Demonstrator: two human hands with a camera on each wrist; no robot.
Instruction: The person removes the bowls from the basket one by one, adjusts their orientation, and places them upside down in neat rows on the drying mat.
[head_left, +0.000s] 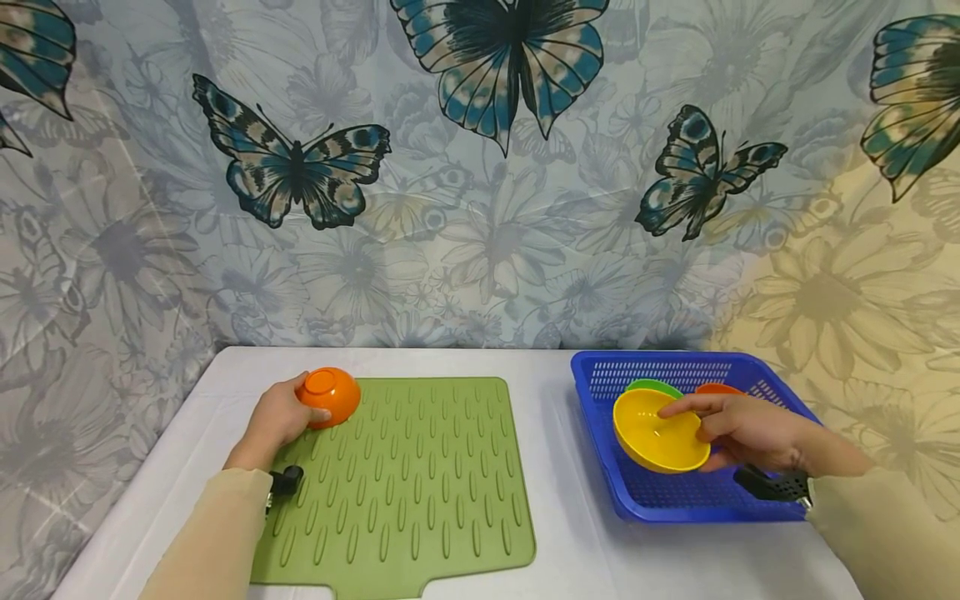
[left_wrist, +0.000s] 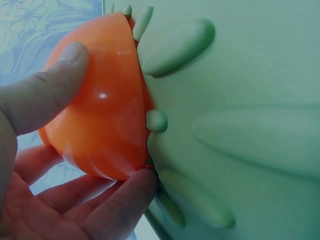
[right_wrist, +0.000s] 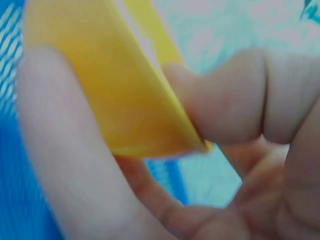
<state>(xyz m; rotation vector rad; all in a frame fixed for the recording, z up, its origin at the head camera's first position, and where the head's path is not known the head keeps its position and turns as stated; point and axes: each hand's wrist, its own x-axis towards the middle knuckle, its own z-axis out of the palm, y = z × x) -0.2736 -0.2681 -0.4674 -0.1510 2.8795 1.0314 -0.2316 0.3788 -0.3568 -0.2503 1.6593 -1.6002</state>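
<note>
An orange bowl (head_left: pixel 334 398) lies upside down at the far left corner of the green drying mat (head_left: pixel 420 467). My left hand (head_left: pixel 279 413) grips it from the left, and in the left wrist view the thumb lies on the bowl's outer wall with the fingers around its other side, near the rim. Over the blue basket (head_left: pixel 637 510), my right hand (head_left: pixel 757 429) pinches a yellow bowl (head_left: pixel 652 425) by its rim, the open side tilted toward me. In the right wrist view the yellow bowl's wall (right_wrist: pixel 115 100) sits between thumb and fingers.
Behind the yellow bowl, a green bowl (head_left: pixel 654 386) and another orange bowl (head_left: pixel 720 389) show partly inside the basket. A white cloth covers the table (head_left: pixel 555 483). At the back hangs a butterfly-patterned curtain (head_left: pixel 480 250).
</note>
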